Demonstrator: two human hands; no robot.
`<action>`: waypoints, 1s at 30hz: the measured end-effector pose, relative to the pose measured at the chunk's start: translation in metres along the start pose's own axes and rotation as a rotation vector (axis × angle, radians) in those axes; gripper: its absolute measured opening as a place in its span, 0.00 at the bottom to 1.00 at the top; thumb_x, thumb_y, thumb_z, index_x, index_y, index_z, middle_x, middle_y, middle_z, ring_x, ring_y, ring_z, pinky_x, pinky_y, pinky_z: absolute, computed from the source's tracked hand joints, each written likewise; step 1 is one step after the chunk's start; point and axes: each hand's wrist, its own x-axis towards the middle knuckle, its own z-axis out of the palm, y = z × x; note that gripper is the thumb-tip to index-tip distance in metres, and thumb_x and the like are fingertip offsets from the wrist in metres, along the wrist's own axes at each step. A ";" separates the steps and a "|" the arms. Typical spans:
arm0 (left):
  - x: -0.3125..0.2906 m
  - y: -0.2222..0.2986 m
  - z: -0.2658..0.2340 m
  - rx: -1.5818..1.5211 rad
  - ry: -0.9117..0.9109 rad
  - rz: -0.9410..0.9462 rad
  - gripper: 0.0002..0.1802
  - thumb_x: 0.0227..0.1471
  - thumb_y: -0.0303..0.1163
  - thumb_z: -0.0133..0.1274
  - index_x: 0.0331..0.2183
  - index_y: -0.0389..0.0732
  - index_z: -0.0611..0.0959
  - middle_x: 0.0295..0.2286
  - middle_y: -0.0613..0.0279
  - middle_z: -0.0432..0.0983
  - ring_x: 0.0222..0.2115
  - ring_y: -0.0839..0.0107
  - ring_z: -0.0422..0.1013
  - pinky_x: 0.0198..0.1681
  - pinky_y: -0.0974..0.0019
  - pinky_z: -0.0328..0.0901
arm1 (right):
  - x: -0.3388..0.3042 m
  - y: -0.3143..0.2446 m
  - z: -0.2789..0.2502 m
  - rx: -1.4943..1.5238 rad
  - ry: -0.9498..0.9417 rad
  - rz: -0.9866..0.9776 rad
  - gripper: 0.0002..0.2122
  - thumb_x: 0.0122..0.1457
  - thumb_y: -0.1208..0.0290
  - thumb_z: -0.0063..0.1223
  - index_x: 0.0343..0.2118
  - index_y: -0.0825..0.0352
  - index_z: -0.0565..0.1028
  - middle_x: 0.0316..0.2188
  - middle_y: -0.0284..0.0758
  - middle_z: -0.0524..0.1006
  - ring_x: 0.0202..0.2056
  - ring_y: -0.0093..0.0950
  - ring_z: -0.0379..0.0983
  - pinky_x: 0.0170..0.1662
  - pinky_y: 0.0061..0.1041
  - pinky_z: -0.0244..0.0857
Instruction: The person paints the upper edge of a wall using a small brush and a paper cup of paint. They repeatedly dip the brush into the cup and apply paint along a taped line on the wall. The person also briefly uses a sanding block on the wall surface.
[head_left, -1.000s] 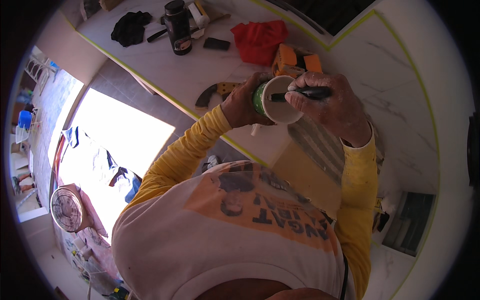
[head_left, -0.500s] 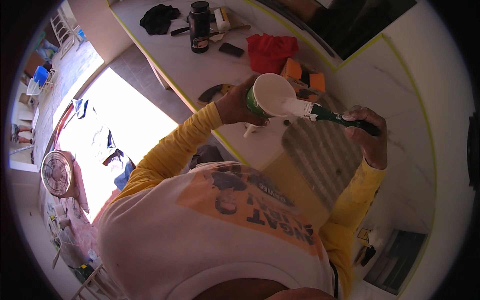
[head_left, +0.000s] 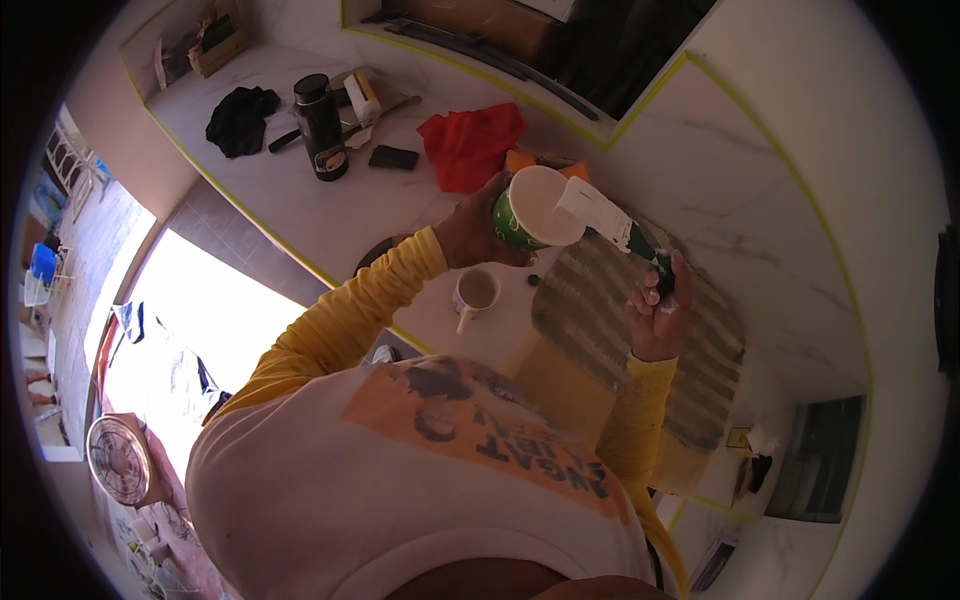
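My left hand (head_left: 472,228) grips a green bowl (head_left: 528,210) full of white paste, tilted toward my right side. My right hand (head_left: 655,310) holds a putty knife (head_left: 608,220) by its dark handle, its white-smeared blade resting on the bowl's rim. Both are raised above a white marble counter (head_left: 300,215). Below the bowl on the counter stands a small white cup (head_left: 475,294), and under my right hand lies a grooved grey panel (head_left: 620,340).
A black bottle (head_left: 321,126), a black phone (head_left: 393,157), a red cloth (head_left: 470,142), a black cloth (head_left: 241,120) and orange blocks (head_left: 520,160) lie on the counter. Yellow tape edges the counter. A bright floor opening sits at left, with a round fan (head_left: 118,460) below.
My head view has shifted so the counter items sit lower in the picture. My right hand has drawn the knife out from the bowl toward the right, the blade now at the rim.
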 end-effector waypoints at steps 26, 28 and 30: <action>0.211 0.049 -0.033 -0.421 0.005 0.110 0.47 0.35 0.37 0.74 0.52 0.32 0.67 0.41 0.59 0.75 0.41 0.72 0.73 0.46 0.68 0.69 | 0.101 -0.005 0.092 -0.194 -0.387 -0.752 0.11 0.62 0.79 0.54 0.47 0.64 0.75 0.46 0.46 0.74 0.43 0.31 0.74 0.49 0.30 0.72; 0.222 0.053 -0.032 -0.400 -0.002 0.133 0.45 0.35 0.38 0.74 0.52 0.32 0.67 0.40 0.59 0.75 0.40 0.72 0.73 0.45 0.69 0.70 | 0.106 -0.010 0.098 -0.440 -0.359 -0.948 0.12 0.60 0.80 0.56 0.46 0.64 0.76 0.45 0.45 0.75 0.43 0.31 0.75 0.48 0.31 0.72; 0.233 0.055 -0.030 -0.369 -0.004 0.136 0.44 0.36 0.38 0.73 0.51 0.32 0.68 0.40 0.59 0.75 0.39 0.72 0.73 0.44 0.69 0.70 | 0.111 -0.012 0.101 -0.735 -0.313 -1.136 0.12 0.59 0.82 0.56 0.45 0.65 0.76 0.46 0.45 0.75 0.43 0.32 0.76 0.48 0.33 0.73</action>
